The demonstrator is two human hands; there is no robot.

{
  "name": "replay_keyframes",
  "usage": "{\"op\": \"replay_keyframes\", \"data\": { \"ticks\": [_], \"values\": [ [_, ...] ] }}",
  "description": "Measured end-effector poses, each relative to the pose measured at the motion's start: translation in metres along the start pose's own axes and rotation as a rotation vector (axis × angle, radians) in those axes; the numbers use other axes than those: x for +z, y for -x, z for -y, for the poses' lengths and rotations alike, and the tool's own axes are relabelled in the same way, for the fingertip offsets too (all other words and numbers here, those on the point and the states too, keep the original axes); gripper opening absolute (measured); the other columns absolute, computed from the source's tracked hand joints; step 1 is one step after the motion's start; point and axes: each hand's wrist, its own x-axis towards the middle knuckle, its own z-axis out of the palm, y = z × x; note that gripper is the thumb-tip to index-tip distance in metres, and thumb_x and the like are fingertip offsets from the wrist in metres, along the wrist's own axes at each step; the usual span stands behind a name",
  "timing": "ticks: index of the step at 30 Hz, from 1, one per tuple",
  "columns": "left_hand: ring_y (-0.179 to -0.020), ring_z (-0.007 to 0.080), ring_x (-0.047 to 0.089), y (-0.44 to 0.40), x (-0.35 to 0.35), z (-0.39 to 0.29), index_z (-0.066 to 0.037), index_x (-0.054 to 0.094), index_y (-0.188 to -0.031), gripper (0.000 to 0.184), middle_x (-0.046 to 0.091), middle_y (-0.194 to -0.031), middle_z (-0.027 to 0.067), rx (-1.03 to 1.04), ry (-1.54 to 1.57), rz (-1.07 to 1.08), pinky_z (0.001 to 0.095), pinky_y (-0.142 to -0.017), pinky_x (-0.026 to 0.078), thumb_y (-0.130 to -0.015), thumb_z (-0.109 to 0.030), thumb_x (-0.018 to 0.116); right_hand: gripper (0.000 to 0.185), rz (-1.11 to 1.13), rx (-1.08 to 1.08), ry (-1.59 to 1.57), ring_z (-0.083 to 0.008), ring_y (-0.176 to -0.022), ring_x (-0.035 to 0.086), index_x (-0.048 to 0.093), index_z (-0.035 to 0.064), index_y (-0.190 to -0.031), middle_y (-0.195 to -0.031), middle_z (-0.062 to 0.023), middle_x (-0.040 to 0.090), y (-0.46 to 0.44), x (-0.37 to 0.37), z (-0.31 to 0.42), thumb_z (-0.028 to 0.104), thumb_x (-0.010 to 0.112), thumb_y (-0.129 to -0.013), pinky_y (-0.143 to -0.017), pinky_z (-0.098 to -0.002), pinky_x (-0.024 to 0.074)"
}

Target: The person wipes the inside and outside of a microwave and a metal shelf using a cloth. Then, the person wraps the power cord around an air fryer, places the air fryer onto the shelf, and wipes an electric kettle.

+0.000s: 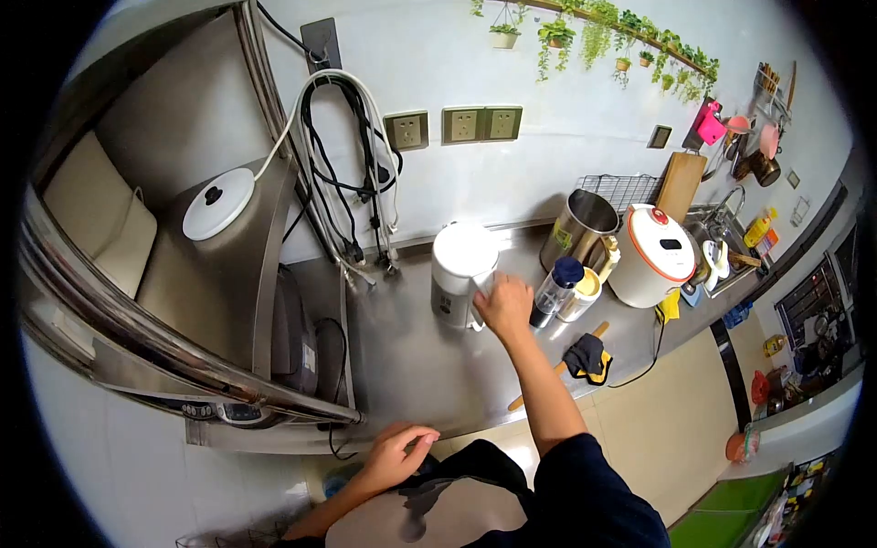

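A white electric kettle [454, 288] stands upright on the steel counter [393, 365], its lid on. My right hand [505, 306] is wrapped round the handle on the kettle's right side. My left hand [397, 454] is held near my body by the counter's front edge, fingers loosely bent with nothing in them. On the steel shelf at the left lies a round white power base [219, 203] with a black centre and a white cord. Just right of my right hand stand a dark-lidded clear bottle [555, 290] and a cream-and-white container [585, 290].
A steel pot [580, 228] and a white rice cooker [650, 256] stand farther right, before a sink [722, 237]. A dark cloth with yellow edging [587, 358] lies over a wooden stick [600, 329]. Looped cables [352, 173] hang on the wall. A metal shelf post [265, 73] rises at left.
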Motion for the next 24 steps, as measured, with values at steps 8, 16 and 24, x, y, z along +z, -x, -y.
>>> {"op": "replay_keyframes", "data": {
  "ticks": [8, 16, 24],
  "values": [
    [-0.084, 0.0240, 0.061, -0.028, 0.012, 0.009, 0.000, 0.062, -0.094, 0.013, 0.064, -0.088, 0.0107, -0.085, 0.038, -0.037, 0.0319, -0.075, 0.046, -0.085, -0.008, 0.057, 0.044, -0.017, -0.084, -0.362, -0.0323, -0.081, 0.057, 0.058, -0.0015, -0.100, -0.084, -0.0161, 0.061, 0.071, -0.020, 0.000, 0.028, 0.072, -0.070, -0.075, -0.0414, 0.0414],
    [-0.114, 0.0225, 0.048, -0.070, 0.058, 0.033, 0.002, 0.043, -0.127, 0.051, 0.052, -0.120, 0.0157, -0.298, 0.245, -0.114, 0.0331, -0.098, 0.035, -0.084, -0.019, 0.063, 0.034, 0.221, -0.227, -0.762, -0.0354, -0.086, 0.057, 0.057, -0.0045, -0.106, -0.092, -0.0197, 0.061, 0.102, -0.043, -0.048, 0.016, 0.063, -0.080, -0.076, -0.0403, 0.0462],
    [-0.087, 0.0141, 0.054, -0.122, 0.088, 0.026, 0.000, 0.052, -0.107, 0.040, 0.057, -0.095, 0.0075, -0.454, 0.469, -0.260, 0.0273, -0.079, 0.043, -0.079, -0.023, 0.069, 0.023, 0.097, 0.075, -0.388, -0.0343, -0.088, 0.060, 0.062, -0.0013, -0.100, -0.095, -0.0191, 0.063, 0.112, -0.024, -0.201, 0.005, 0.060, -0.078, -0.080, -0.0386, 0.0470]
  ]
}}
